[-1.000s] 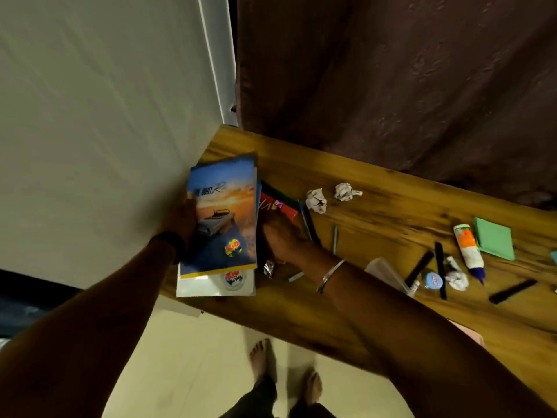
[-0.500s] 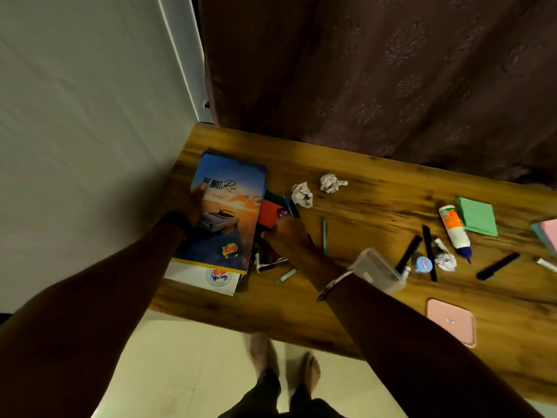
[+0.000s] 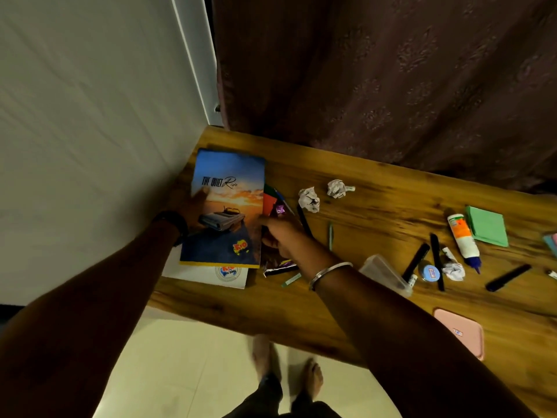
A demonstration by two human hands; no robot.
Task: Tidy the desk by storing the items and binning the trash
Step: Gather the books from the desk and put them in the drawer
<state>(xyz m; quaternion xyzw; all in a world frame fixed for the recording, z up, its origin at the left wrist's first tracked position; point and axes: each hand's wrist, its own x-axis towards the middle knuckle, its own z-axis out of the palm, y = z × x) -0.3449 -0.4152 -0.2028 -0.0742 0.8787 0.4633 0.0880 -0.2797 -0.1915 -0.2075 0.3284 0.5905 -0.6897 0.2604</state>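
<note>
A blue notebook (image 3: pixel 226 206) with a sunset and car cover lies on a white notebook (image 3: pixel 208 274) at the desk's left end. My left hand (image 3: pixel 196 208) grips its left edge, thumb on the cover. My right hand (image 3: pixel 281 233) rests at the notebook's right edge, fingers curled over a red and green booklet (image 3: pixel 269 200) and dark wrappers (image 3: pixel 277 267); whether it grips anything is unclear. Two crumpled paper balls (image 3: pixel 309 199) (image 3: pixel 337 188) lie just right. A third ball (image 3: pixel 453 268) sits among black pens (image 3: pixel 416 260).
The wooden desk (image 3: pixel 376 224) also holds a clear plastic box (image 3: pixel 385 274), a glue bottle (image 3: pixel 462 236), green sticky notes (image 3: pixel 486 226), a small blue tin (image 3: pixel 431 271), a green pencil (image 3: pixel 330 236) and a pink lid (image 3: pixel 459 331). A white wall is left, a curtain behind.
The blue notebook has gone from tilted up to lying flat on the white one, squared toward the wall. My right hand has stayed at its right edge.
</note>
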